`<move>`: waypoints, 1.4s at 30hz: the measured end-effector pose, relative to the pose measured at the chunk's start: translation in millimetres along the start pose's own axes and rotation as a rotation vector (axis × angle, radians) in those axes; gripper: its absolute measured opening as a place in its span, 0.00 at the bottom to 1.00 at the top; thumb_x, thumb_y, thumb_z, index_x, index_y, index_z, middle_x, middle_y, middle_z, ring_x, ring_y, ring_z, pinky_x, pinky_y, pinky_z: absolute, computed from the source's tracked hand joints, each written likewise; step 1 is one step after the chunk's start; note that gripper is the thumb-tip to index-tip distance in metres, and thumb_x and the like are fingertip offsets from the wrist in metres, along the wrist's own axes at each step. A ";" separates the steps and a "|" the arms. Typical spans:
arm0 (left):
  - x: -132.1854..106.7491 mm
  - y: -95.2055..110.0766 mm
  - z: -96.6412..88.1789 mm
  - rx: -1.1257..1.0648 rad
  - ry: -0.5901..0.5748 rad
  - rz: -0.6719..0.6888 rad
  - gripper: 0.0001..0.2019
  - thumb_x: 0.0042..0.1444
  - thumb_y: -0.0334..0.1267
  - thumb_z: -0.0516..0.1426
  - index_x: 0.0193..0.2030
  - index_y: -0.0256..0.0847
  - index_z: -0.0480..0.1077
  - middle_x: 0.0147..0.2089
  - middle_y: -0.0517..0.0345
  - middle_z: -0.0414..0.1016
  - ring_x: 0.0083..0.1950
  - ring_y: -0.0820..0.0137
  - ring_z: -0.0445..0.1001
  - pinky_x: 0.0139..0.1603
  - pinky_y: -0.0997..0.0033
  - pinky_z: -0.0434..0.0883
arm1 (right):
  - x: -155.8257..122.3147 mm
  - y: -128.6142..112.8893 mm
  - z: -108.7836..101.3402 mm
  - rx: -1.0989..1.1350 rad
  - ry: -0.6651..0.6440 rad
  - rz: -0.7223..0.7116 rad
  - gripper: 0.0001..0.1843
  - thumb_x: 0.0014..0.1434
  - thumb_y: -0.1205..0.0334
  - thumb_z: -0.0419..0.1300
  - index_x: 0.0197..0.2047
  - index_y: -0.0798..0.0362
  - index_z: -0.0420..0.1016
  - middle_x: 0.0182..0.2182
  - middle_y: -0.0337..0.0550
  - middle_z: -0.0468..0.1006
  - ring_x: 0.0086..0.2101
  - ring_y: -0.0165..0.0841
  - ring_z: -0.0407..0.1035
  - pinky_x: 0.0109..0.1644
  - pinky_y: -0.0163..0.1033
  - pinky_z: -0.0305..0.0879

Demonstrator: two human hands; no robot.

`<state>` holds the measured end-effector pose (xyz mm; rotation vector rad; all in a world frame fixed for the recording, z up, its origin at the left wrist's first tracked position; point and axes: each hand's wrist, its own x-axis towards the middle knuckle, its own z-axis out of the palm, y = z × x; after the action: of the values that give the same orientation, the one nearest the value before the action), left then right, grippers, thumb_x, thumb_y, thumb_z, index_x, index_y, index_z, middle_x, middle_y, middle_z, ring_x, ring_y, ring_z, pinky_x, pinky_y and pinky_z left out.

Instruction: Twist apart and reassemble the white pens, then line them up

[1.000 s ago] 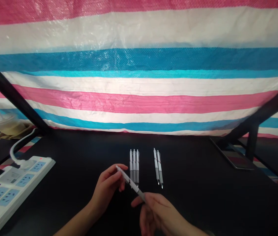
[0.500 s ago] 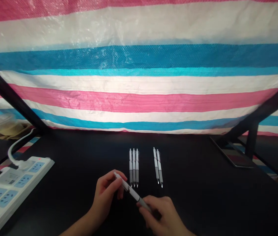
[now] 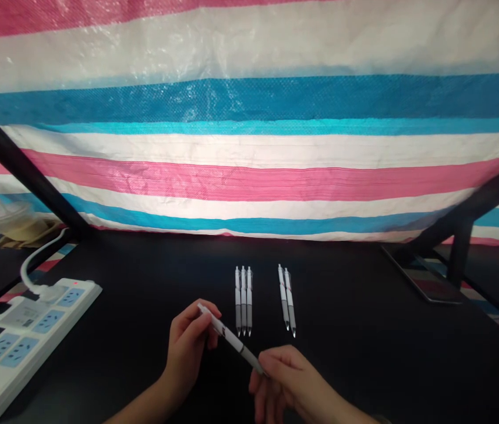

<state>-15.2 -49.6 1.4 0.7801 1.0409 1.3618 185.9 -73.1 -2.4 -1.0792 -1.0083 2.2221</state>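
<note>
Between my two hands a white and grey click pen (image 3: 232, 338) slants down to the right. My left hand (image 3: 189, 338) is closed on its upper, push-button end with thumb and fingers. Thumb and forefinger of my right hand (image 3: 289, 377) pinch the pen near its grey tip, and the other fingers curl loosely below. Beyond the hands, three matching pens (image 3: 243, 300) lie side by side with their tips toward me. Two more pens (image 3: 287, 299) lie together to the right of those, slightly slanted.
At left on the black table (image 3: 143, 271) lies a white power strip (image 3: 33, 330) with a plugged-in cable. A dark flat phone-like slab (image 3: 423, 277) rests by the right frame bar (image 3: 461, 235). A striped sheet (image 3: 249, 182) hangs behind. A plastic cup (image 3: 9, 218) stands far left.
My right hand has turned and its fingers have slid down toward the pen's tip, showing more of the grey grip. The left hand stays on the upper end. The view has shifted slightly.
</note>
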 end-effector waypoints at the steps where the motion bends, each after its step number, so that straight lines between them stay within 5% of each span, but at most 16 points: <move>1: 0.1 -0.3 -0.1 -0.001 -0.002 0.001 0.11 0.53 0.42 0.61 0.29 0.35 0.76 0.19 0.61 0.67 0.19 0.75 0.63 0.21 0.76 0.58 | -0.1 0.3 -0.2 0.000 0.001 0.007 0.28 0.58 0.38 0.57 0.30 0.59 0.72 0.18 0.44 0.76 0.15 0.25 0.68 0.18 0.27 0.58; 5: 0.8 -1.3 -0.3 -0.001 -0.009 0.010 0.11 0.54 0.42 0.61 0.30 0.35 0.76 0.19 0.61 0.67 0.20 0.75 0.64 0.21 0.77 0.58 | -1.7 -2.4 0.6 0.005 0.025 0.004 0.19 0.53 0.47 0.66 0.33 0.55 0.68 0.21 0.40 0.78 0.16 0.26 0.69 0.18 0.26 0.59; 9: 1.2 -1.4 -0.5 0.002 -0.013 0.017 0.11 0.54 0.42 0.61 0.30 0.35 0.76 0.19 0.61 0.68 0.19 0.75 0.64 0.21 0.77 0.59 | -4.2 -6.8 2.3 0.024 0.035 0.024 0.24 0.58 0.40 0.57 0.32 0.56 0.68 0.21 0.43 0.77 0.16 0.26 0.69 0.17 0.26 0.56; 12: 1.3 -1.3 -0.6 -0.007 -0.008 0.013 0.11 0.54 0.42 0.61 0.31 0.35 0.76 0.19 0.61 0.68 0.20 0.75 0.64 0.22 0.77 0.59 | -5.0 -8.0 3.1 0.050 0.041 -0.018 0.20 0.53 0.46 0.65 0.34 0.52 0.63 0.24 0.38 0.76 0.16 0.25 0.69 0.17 0.27 0.58; 17: 0.7 -1.1 -0.2 -0.015 0.007 0.010 0.11 0.53 0.42 0.62 0.31 0.34 0.76 0.19 0.61 0.68 0.20 0.75 0.64 0.21 0.76 0.59 | -5.5 -7.6 3.1 0.049 0.042 0.008 0.23 0.59 0.41 0.56 0.31 0.54 0.64 0.23 0.40 0.75 0.16 0.25 0.68 0.16 0.26 0.54; 20: 0.4 -0.9 -0.2 -0.010 0.016 0.008 0.11 0.53 0.42 0.62 0.31 0.34 0.76 0.19 0.61 0.68 0.20 0.75 0.64 0.21 0.76 0.59 | -7.0 -8.6 3.6 0.055 0.050 -0.011 0.19 0.54 0.48 0.64 0.33 0.52 0.63 0.25 0.37 0.76 0.15 0.24 0.68 0.16 0.25 0.55; 24: 0.9 -1.4 -0.5 -0.013 0.019 0.009 0.11 0.53 0.42 0.61 0.31 0.34 0.76 0.19 0.61 0.67 0.20 0.75 0.64 0.21 0.76 0.58 | -7.6 -9.6 4.1 0.065 0.048 0.034 0.21 0.57 0.42 0.58 0.33 0.54 0.66 0.24 0.40 0.76 0.16 0.24 0.68 0.16 0.25 0.54; 28: 1.7 -1.8 -0.4 -0.018 0.026 0.003 0.10 0.53 0.42 0.62 0.31 0.34 0.76 0.18 0.61 0.67 0.19 0.75 0.64 0.21 0.76 0.58 | -5.5 -6.9 2.5 0.076 0.032 0.024 0.19 0.52 0.48 0.65 0.36 0.52 0.64 0.27 0.38 0.78 0.16 0.24 0.68 0.16 0.25 0.53; 32: 1.4 -1.3 0.1 -0.025 0.026 0.009 0.11 0.53 0.42 0.62 0.31 0.34 0.76 0.18 0.62 0.66 0.19 0.75 0.63 0.21 0.76 0.58 | -3.9 -3.1 1.1 0.079 0.039 0.061 0.23 0.58 0.40 0.56 0.36 0.54 0.67 0.20 0.40 0.76 0.14 0.23 0.65 0.15 0.24 0.48; 42: 2.7 1.0 0.5 -0.013 0.073 0.045 0.10 0.53 0.42 0.62 0.31 0.35 0.76 0.20 0.61 0.68 0.20 0.75 0.63 0.22 0.76 0.59 | -6.2 -8.8 -0.9 0.096 0.108 -0.030 0.15 0.51 0.55 0.64 0.32 0.50 0.60 0.15 0.32 0.74 0.10 0.20 0.55 0.12 0.25 0.41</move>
<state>-15.4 -46.8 2.1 0.7530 1.0758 1.4434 191.1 -71.4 6.9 -1.1208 -0.8577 2.1408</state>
